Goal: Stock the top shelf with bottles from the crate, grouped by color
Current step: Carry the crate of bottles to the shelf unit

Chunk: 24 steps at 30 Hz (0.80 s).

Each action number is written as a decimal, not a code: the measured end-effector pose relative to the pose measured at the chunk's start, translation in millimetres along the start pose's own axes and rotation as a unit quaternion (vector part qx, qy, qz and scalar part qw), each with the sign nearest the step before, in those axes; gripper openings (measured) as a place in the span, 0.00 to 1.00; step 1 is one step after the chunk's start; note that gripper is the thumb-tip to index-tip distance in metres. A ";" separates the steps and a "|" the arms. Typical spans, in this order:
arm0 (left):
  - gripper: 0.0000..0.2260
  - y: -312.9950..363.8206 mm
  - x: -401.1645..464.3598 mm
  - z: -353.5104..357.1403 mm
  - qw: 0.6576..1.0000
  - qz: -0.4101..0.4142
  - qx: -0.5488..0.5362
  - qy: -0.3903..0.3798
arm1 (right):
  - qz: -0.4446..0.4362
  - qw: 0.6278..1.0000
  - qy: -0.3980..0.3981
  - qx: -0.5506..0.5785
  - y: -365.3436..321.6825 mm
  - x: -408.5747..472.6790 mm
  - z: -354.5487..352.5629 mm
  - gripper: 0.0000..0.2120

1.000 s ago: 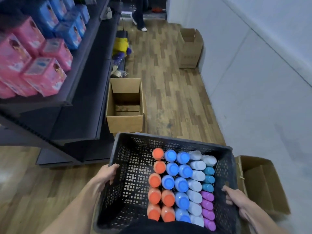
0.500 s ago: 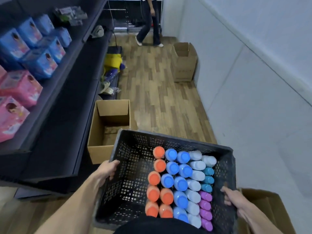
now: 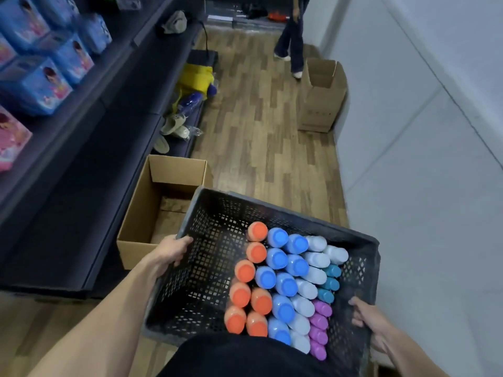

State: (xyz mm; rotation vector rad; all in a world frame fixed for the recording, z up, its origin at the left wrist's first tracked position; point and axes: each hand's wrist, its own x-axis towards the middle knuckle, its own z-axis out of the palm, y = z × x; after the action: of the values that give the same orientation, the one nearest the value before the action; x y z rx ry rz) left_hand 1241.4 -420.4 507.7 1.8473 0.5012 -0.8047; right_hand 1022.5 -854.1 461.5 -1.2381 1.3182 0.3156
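Black crate (image 3: 275, 210) carried at near centre, off the floor. Left hand (image 3: 171, 250) fingers clamped on left rim; right hand (image 3: 371, 323) fingers clamped on right rim. Bottles (image 3: 285, 284) stand packed in crate's right half, rows L to R: orange, blue, white, teal/purple. Dark shelf (image 3: 89, 126) at left. Open carton (image 3: 141, 213) on floor just beyond crate.
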 end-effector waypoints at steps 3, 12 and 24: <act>0.11 16.7 23.8 -1.6 1.000 -0.014 -0.014 0.015 | -0.009 1.000 -0.008 -0.023 -38.2 22.2 13.0 0.16; 0.08 60.5 87.3 -17.0 0.990 -0.052 -0.116 0.061 | -0.069 0.985 -0.041 -0.155 -202.5 74.2 70.2 0.20; 0.10 106.6 102.4 16.7 0.942 -0.126 -0.230 0.209 | -0.093 0.928 -0.145 -0.331 -397.8 169.2 165.1 0.22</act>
State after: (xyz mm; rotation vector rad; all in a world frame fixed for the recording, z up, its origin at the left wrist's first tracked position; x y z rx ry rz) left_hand 1377.3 -480.1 497.5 1.5244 1.1169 -0.4004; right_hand 1474.6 -950.9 479.4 -1.7834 0.8430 0.8212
